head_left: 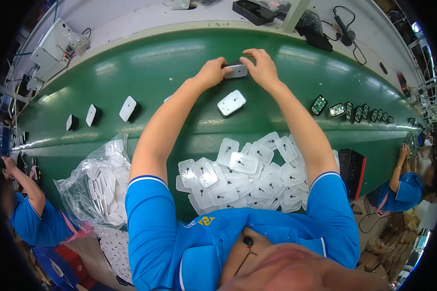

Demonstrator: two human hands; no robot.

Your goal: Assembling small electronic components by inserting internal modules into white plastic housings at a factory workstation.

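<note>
Near the far side of the green work surface, a small rounded case (236,72) with a pale face and dark side lies between my hands. My left hand (211,73) has its fingers and thumb closed on the case's left end. At the other end, my right hand (261,70) has its thumb by the upper right corner and its forefinger stretched out beyond it; whether it touches the case I cannot tell. Closer to me, a white-faced case (231,103) lies tilted. Between my forearms spreads a heap of translucent white plastic pieces (243,177) with small black marks.
At left stand several white-faced dark cases (128,109) and a clear bag (94,189) of white pieces. Open cases with green circuit boards (319,105) line the right. A black-and-red box (351,173) sits by my right elbow. Co-workers (403,186) flank me.
</note>
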